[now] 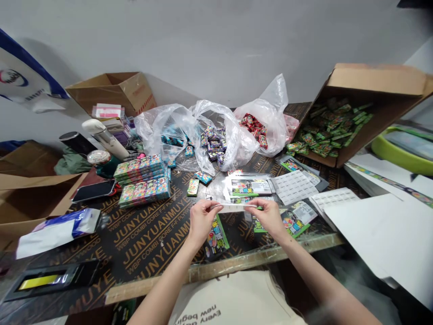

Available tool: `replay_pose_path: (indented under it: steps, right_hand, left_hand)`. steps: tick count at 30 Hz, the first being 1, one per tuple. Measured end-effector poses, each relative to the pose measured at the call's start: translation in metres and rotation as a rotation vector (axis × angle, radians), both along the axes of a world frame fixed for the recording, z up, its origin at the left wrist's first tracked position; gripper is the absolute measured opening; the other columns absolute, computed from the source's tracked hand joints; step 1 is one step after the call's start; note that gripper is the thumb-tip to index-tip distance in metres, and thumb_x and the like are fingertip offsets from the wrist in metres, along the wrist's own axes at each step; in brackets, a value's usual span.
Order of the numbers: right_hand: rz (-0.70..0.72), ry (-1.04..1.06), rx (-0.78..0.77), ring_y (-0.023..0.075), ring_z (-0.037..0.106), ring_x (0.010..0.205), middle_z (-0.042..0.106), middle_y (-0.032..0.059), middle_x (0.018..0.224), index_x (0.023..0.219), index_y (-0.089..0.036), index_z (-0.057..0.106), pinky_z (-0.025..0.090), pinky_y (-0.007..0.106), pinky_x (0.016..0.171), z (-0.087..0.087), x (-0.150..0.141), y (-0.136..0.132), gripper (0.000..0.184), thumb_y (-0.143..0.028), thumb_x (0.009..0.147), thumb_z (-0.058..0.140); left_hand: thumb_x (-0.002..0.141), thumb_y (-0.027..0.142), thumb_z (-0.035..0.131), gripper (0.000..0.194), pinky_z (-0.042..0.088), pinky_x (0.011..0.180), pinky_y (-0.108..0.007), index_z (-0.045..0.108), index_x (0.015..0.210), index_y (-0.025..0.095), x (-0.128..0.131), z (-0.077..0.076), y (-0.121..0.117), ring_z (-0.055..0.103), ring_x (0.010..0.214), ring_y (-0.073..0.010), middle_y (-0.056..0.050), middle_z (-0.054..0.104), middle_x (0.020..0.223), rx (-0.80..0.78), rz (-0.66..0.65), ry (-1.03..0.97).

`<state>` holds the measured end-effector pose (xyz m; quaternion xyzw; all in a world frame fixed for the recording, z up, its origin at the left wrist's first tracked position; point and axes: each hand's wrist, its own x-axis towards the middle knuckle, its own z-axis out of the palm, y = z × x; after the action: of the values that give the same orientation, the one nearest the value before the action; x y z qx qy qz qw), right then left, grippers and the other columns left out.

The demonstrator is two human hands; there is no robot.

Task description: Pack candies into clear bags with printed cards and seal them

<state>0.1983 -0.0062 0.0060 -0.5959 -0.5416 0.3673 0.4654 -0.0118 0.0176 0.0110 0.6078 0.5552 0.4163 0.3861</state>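
Observation:
Between my two hands a narrow white paper strip [233, 208] is stretched level above the table's front part. My left hand [202, 220] pinches its left end between thumb and fingers. The right end is pinched the same way by my right hand [270, 219]. Under my left wrist lies a colourful printed packet [217, 238] with a green edge. Another such packet [299, 218] lies beside my right hand. Just beyond the strip rest clear-wrapped printed packets [248, 187], a green small box [193, 187] and a blue small box [203, 177].
Label sheets [294, 187] lie right of centre. Stacked small boxes [145, 189] and a phone [94, 191] sit left. Plastic bags [233, 146] of small packs stand behind. A tipped carton [375, 81] holds green packs. A wooden edge [233, 263] runs along the front.

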Motion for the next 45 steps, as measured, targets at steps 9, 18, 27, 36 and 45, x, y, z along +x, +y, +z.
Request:
replay_pose_path:
  steps: [9, 18, 27, 36, 45]
  right_hand:
    - [0.267, 0.171, -0.288, 0.0093, 0.046, 0.048, 0.054, -0.002, 0.055, 0.071, -0.014, 0.058, 0.032, 0.02, 0.043, 0.009, 0.025, -0.001, 0.031, -0.044, 0.068, 0.064]
    - [0.134, -0.111, 0.185, 0.02, 0.059, 0.091, 0.065, 0.0058, 0.099, 0.086, -0.022, 0.069, 0.046, 0.036, 0.081, -0.02, 0.031, -0.01, 0.018, -0.032, 0.079, 0.056]
    - [0.172, -0.165, 0.157, 0.0206, 0.054, 0.101, 0.065, 0.0037, 0.101, 0.13, -0.028, 0.04, 0.037, 0.043, 0.093, -0.019, 0.031, 0.001, 0.056, -0.024, 0.078, 0.059]
    - [0.275, -0.296, 0.169, 0.0205, 0.054, 0.098, 0.064, 0.0024, 0.1, 0.132, -0.029, 0.036, 0.037, 0.042, 0.092, -0.019, 0.028, 0.0, 0.059, -0.021, 0.077, 0.057]
    - [0.008, -0.186, 0.272, 0.0185, 0.056, 0.093, 0.064, 0.0022, 0.09, 0.127, -0.028, 0.042, 0.04, 0.04, 0.09, -0.023, 0.048, -0.001, 0.05, -0.027, 0.08, 0.055]
  left_hand:
    - [0.062, 0.045, 0.065, 0.034, 0.027, 0.046, -0.02, 0.059, 0.058, 0.012, 0.011, -0.006, 0.008, 0.038, 0.046, -0.0079, 0.003, 0.047, 0.049, -0.398, -0.344, -0.206]
    - [0.054, 0.047, 0.07, 0.038, 0.023, 0.046, -0.02, 0.059, 0.054, 0.011, 0.02, -0.028, 0.001, 0.036, 0.044, -0.0065, 0.003, 0.049, 0.046, -0.465, -0.263, -0.291]
    - [0.053, 0.045, 0.071, 0.036, 0.023, 0.047, -0.02, 0.062, 0.058, 0.01, 0.015, -0.031, -0.002, 0.035, 0.045, -0.0061, 0.003, 0.051, 0.048, -0.505, -0.248, -0.316]
    - [0.053, 0.045, 0.072, 0.036, 0.026, 0.047, -0.02, 0.063, 0.057, 0.011, 0.016, -0.032, -0.003, 0.038, 0.045, -0.0066, 0.002, 0.053, 0.049, -0.518, -0.24, -0.344]
    - [0.053, 0.045, 0.073, 0.037, 0.029, 0.045, -0.018, 0.063, 0.063, 0.011, 0.026, -0.041, 0.004, 0.042, 0.045, -0.0065, 0.002, 0.054, 0.05, -0.563, -0.226, -0.408]
